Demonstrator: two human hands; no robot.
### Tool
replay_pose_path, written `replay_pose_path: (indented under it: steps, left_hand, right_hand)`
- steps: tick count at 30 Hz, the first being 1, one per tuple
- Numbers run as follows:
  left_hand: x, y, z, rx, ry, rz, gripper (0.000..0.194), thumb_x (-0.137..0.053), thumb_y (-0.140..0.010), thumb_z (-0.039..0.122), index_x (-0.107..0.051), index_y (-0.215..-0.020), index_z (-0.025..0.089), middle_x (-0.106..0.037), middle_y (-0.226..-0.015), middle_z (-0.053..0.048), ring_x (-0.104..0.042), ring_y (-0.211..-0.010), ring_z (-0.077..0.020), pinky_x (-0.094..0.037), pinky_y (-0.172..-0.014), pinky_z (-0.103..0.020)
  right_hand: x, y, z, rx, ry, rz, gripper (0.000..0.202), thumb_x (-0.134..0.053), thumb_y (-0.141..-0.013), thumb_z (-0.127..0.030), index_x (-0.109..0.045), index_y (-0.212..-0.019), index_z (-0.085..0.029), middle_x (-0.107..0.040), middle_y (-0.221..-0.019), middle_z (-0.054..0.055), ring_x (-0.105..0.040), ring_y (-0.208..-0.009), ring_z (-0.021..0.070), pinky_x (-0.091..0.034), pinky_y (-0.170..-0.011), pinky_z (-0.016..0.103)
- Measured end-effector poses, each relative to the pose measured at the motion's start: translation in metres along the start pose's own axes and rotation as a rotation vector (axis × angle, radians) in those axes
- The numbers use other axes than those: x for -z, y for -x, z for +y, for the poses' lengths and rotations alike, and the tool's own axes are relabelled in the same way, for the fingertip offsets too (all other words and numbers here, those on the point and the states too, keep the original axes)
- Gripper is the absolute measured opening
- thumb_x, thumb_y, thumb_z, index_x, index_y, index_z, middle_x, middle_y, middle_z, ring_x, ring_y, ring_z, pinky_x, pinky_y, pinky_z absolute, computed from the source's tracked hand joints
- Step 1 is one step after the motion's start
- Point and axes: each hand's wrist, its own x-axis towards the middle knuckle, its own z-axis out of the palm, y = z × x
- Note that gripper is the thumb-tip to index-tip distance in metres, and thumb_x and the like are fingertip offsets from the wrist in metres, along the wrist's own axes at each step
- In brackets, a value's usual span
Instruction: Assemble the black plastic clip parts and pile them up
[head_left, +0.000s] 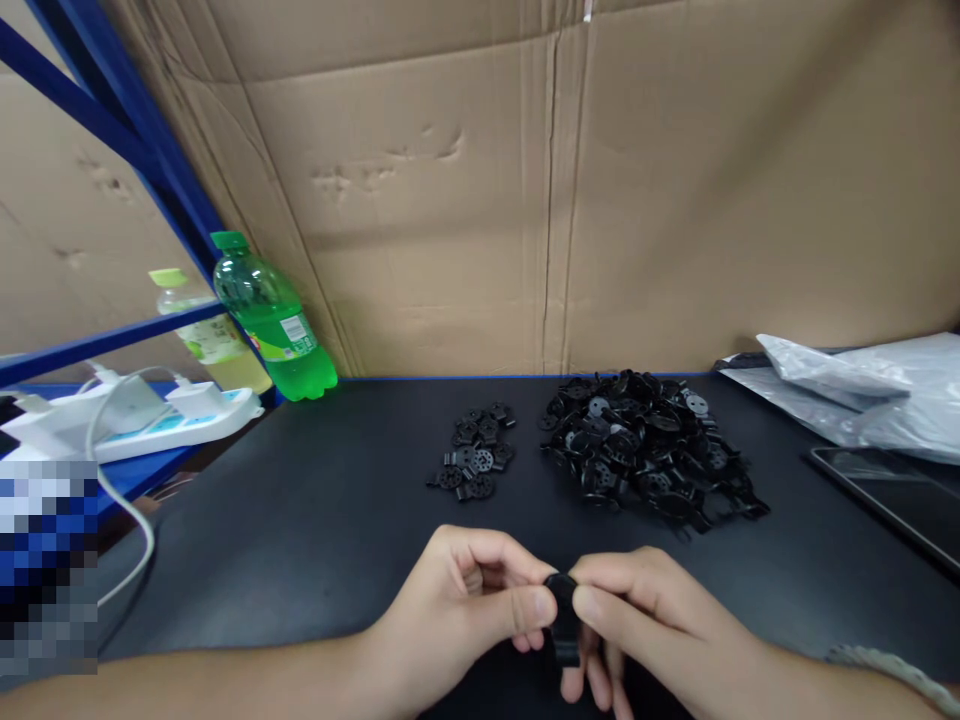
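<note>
Between my two hands is a small black plastic clip with a round head and a narrow tab pointing down. My left hand pinches the left edge of its head between thumb and forefinger. On the opposite edge, my right hand grips it the same way, its lower fingers curled beneath. Beyond the hands lies a small group of black clips with round, holed discs. Right of that group rises a much larger heap of similar black pieces.
The black tabletop ends at a cardboard wall. A green soda bottle and a paler bottle stand back left, near a power strip and blue frame. Plastic bags and a dark-screened device lie right.
</note>
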Motion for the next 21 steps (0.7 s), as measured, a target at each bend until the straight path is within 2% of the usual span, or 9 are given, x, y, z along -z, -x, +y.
replay_pose_path:
  steps: [7, 12, 15, 18, 19, 21]
  left_hand:
    - [-0.002, 0.002, 0.001, 0.007, -0.04, 0.018, 0.031, -0.09, -0.062, 0.04, -0.077, -0.072, 0.013, -0.068, -0.059, 0.001, -0.056, -0.052, -0.0085, -0.048, -0.056, -0.022]
    - [-0.005, 0.007, 0.005, -0.05, -0.189, 0.039, 0.023, -0.083, -0.071, 0.032, -0.074, -0.08, 0.013, -0.068, -0.064, 0.001, -0.059, -0.059, -0.0094, -0.051, -0.063, -0.022]
    - [0.005, 0.001, 0.016, -0.221, -0.421, 0.11, 0.016, -0.074, -0.077, 0.027, -0.072, -0.086, 0.014, -0.07, -0.07, -0.001, -0.064, -0.062, -0.0128, -0.052, -0.063, -0.024]
    - [0.027, -0.015, 0.032, -0.482, -0.797, 0.282, 0.023, -0.066, -0.083, 0.025, -0.065, -0.104, 0.016, -0.072, -0.073, -0.001, -0.068, -0.067, -0.0166, -0.054, -0.066, -0.028]
    - [0.035, -0.021, 0.036, -0.517, -0.858, 0.325, 0.022, -0.066, -0.084, 0.024, -0.064, -0.105, 0.017, -0.073, -0.077, -0.002, -0.069, -0.073, -0.0184, -0.054, -0.071, -0.031]
    - [0.047, -0.03, 0.04, -0.578, -0.936, 0.412, 0.017, -0.067, -0.083, 0.022, -0.065, -0.099, 0.018, -0.072, -0.1, -0.008, -0.066, -0.095, -0.0243, -0.052, -0.079, -0.035]
  right_hand:
    - [0.0, -0.003, 0.001, -0.006, 0.024, 0.006, 0.061, -0.048, -0.087, -0.073, -0.062, -0.079, -0.013, -0.068, -0.067, 0.007, -0.057, -0.048, 0.0095, -0.048, -0.046, 0.02]
    - [0.001, -0.006, 0.004, 0.003, 0.019, 0.036, 0.06, -0.05, -0.086, -0.072, -0.06, -0.075, -0.014, -0.066, -0.069, 0.006, -0.056, -0.05, 0.0089, -0.048, -0.045, 0.018]
    - [0.004, -0.004, 0.008, 0.059, -0.001, 0.037, 0.056, -0.05, -0.09, -0.066, -0.066, -0.092, -0.013, -0.067, -0.083, 0.008, -0.06, -0.062, 0.0118, -0.051, -0.048, 0.019]
    - [0.008, -0.004, 0.015, 0.083, -0.056, 0.023, 0.052, -0.053, -0.092, -0.062, -0.064, -0.113, -0.016, -0.065, -0.087, 0.007, -0.061, -0.067, 0.0133, -0.052, -0.049, 0.019]
    - [0.009, -0.004, 0.018, 0.085, -0.052, 0.008, 0.049, -0.053, -0.093, -0.06, -0.064, -0.112, -0.017, -0.065, -0.085, 0.006, -0.06, -0.066, 0.0128, -0.052, -0.049, 0.019]
    - [0.009, -0.002, 0.02, 0.086, 0.001, -0.022, 0.041, -0.051, -0.096, -0.053, -0.066, -0.105, -0.016, -0.065, -0.082, 0.005, -0.06, -0.064, 0.0123, -0.051, -0.05, 0.019]
